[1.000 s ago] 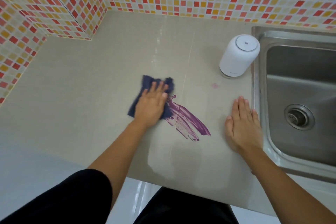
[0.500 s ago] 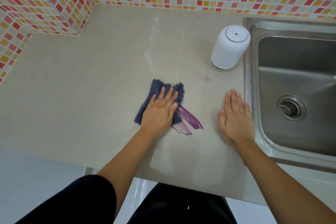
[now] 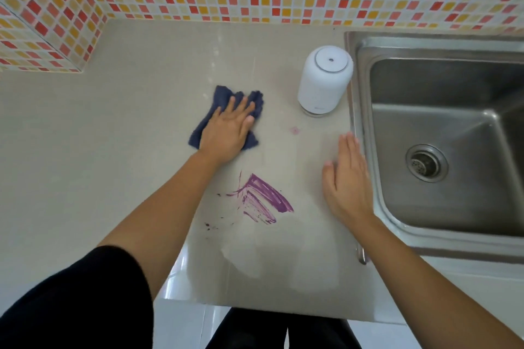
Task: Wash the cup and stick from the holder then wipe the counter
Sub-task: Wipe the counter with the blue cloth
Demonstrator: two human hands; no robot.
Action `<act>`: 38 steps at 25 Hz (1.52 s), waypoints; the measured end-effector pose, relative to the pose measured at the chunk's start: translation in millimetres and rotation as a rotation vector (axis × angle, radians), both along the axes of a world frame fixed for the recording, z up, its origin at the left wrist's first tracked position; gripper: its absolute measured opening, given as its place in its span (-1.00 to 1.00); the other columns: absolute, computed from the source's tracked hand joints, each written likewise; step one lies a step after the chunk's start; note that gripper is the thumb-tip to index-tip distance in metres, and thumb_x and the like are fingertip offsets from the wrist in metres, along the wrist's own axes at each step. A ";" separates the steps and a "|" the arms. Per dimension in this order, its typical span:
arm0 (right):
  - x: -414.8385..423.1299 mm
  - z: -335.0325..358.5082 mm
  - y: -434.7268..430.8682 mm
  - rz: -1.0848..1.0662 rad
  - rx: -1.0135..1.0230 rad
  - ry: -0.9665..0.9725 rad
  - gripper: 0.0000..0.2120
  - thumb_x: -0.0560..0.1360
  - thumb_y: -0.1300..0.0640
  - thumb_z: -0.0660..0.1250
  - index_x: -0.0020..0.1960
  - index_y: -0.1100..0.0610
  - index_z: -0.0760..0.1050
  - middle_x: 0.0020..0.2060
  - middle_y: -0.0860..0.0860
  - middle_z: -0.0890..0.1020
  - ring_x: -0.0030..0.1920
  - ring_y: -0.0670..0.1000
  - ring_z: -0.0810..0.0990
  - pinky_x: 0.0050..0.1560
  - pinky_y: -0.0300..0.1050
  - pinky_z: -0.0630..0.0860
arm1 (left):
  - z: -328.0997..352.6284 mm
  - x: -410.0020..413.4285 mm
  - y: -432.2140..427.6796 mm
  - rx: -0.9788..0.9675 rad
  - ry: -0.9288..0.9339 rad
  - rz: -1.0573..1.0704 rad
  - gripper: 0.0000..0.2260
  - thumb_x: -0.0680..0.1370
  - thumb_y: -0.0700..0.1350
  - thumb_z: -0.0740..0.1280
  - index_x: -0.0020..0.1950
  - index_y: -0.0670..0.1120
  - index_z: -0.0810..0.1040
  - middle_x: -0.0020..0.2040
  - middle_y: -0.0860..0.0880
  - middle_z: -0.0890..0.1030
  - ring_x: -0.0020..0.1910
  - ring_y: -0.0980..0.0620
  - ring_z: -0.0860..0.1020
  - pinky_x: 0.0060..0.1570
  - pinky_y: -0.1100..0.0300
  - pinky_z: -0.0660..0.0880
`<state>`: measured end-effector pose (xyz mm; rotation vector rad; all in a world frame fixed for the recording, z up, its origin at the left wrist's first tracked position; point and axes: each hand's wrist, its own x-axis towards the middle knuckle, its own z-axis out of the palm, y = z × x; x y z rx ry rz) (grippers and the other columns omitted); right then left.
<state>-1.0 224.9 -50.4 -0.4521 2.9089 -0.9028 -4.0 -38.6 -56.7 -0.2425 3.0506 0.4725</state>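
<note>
Beige counter [image 3: 113, 150] bears purple smear [image 3: 263, 198] beside steel sink [image 3: 442, 150].

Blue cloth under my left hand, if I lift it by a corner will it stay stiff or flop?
Probably floppy: the blue cloth lies rumpled, with uneven edges, under the flat left hand. Likely light, sliding easily on the glossy counter.

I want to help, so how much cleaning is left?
No cup or stick shows on the counter or in the sink, so the washing looks done. Wiping is under way: the left hand presses a dark blue cloth flat on the counter, and the right hand rests flat beside the sink. Left: the purple smear, its dark specks, and a faint pink spot near the white canister.
</note>
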 end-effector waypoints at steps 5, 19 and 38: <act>-81.1 17.7 -8.4 -0.033 -0.444 -0.271 0.02 0.33 0.15 0.49 0.52 0.12 -0.16 0.51 0.04 0.08 0.47 -0.10 0.08 0.43 -0.22 0.03 | -0.4 79.6 -49.7 0.025 0.066 -0.330 -0.42 0.62 0.19 -0.17 0.46 -0.11 0.30 0.47 -0.02 0.25 0.49 0.27 -0.03 0.43 0.30 -0.08; -140.9 31.0 -26.2 0.073 -0.553 -0.300 -0.15 0.16 0.14 0.62 0.31 -0.10 0.26 0.09 -0.30 0.48 0.08 -0.33 0.48 0.14 -0.23 0.48 | -0.5 54.0 -81.4 -0.013 0.063 -0.318 -0.47 0.65 0.12 -0.13 0.42 -0.15 0.37 0.44 -0.07 0.33 0.51 0.23 -0.01 0.44 0.27 -0.04; -177.6 79.6 17.8 0.002 -0.567 -0.098 -0.11 0.19 0.07 0.61 0.39 -0.03 0.22 0.10 -0.30 0.47 0.09 -0.33 0.46 0.02 -0.46 0.43 | -1.9 -83.4 -34.2 0.067 0.085 -0.175 -0.44 0.59 0.22 -0.08 0.42 -0.06 0.37 0.46 -0.04 0.32 0.50 -0.01 0.15 0.41 -0.13 0.17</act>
